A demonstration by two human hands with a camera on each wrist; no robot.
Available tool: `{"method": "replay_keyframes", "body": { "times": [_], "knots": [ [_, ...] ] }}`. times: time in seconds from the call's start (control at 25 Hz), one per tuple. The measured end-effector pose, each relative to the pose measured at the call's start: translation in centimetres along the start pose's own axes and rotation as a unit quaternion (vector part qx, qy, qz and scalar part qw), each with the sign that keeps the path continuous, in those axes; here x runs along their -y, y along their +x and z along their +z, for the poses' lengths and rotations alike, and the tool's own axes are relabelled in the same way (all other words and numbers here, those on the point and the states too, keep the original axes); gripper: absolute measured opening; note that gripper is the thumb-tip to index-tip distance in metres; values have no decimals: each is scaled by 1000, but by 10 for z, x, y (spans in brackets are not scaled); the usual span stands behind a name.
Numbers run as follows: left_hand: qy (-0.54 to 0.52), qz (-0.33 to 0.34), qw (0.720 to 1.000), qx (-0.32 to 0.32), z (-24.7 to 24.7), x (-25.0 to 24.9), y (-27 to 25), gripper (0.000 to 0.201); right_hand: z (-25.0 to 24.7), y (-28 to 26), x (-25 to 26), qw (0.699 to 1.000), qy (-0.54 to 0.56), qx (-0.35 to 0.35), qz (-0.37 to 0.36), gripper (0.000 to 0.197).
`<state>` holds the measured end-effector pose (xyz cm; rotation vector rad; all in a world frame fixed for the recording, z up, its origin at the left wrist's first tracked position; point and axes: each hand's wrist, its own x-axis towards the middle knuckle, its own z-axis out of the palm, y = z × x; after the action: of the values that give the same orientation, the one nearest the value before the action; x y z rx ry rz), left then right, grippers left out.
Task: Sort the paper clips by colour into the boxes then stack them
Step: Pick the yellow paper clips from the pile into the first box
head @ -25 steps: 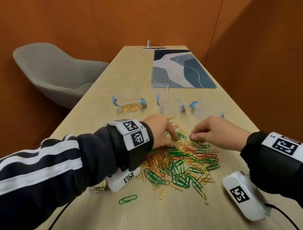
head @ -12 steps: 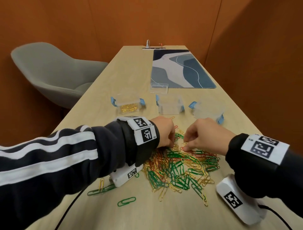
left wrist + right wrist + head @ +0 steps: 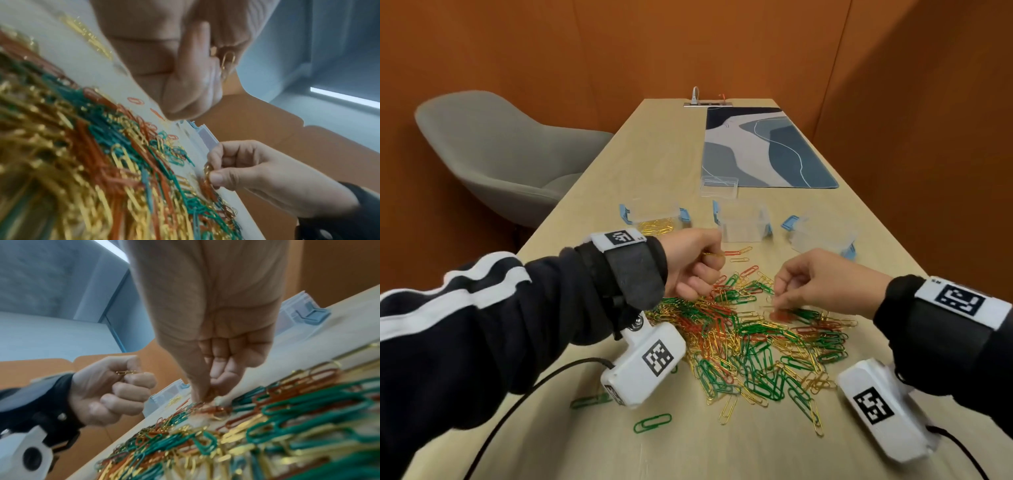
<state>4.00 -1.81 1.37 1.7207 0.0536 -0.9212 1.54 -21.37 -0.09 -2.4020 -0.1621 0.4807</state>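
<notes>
Left hand (image 3: 693, 262) has lifted off the pile with its grip clenched on gold paper clips (image 3: 227, 62), likely bound for the left box (image 3: 654, 219), which already holds gold ones. Right hand (image 3: 825, 282) keeps pinching a gold clip (image 3: 207, 170) at the pile's far edge. Green, red and gold clips (image 3: 753, 342) lie tangled on the table (image 3: 756, 445).

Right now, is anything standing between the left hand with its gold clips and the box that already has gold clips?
Nothing visible. The left hand holds gold clips just before the gold box, whose top is open.
</notes>
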Motion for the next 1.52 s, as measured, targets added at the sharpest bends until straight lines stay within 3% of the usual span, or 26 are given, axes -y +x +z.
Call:
{"method": "replay_keyframes", "body": {
  "times": [0.2, 0.36, 0.52, 0.6, 0.68, 0.8, 0.88, 0.96, 1.04, 1.16, 1.28, 1.52],
  "knots": [
    [-40, 7, 999, -19, 10, 11, 10, 41, -2, 0, 3, 993, 107, -27, -35, 12],
    [-41, -20, 999, -17, 17, 14, 13, 32, 2, -4, 15, 984, 136, -57, -101, 9],
    [-101, -30, 994, 21, 21, 10, 10, 33, 10, -6, 31, 978, 95, -60, -174, 12],
    [-60, -36, 998, 9, 12, 2, 8, 37, 9, -2, 27, 981, 44, -98, -163, 18],
    [25, -21, 996, -88, -9, -14, 9, 37, 2, 1, 16, 987, -27, -113, -110, 23],
    [73, 65, 956, -276, -46, -40, 14, 37, -2, 1, 0, 991, -108, -64, -39, 39],
    [94, 113, 927, -344, -66, -49, 23, 37, 0, 2, -1, 990, -125, -61, -33, 47],
    [180, 138, 901, -370, -75, -47, 28, 38, 3, 4, 1, 987, -142, -61, -38, 53],
    [242, 166, 887, -357, -71, -36, 24, 33, 5, 6, 2, 984, -166, -42, -50, 51],
    [381, 148, 885, -225, -48, -11, 8, 15, 9, 8, 2, 986, -146, -27, -80, 20],
    [511, 106, 844, -125, -26, 15, 0, 34, 13, 9, 3, 989, -114, -18, -89, 10],
    [506, 138, 829, -194, -23, 25, -2, 20, 16, 7, 0, 987, -121, -25, -100, 9]
  ]
}}
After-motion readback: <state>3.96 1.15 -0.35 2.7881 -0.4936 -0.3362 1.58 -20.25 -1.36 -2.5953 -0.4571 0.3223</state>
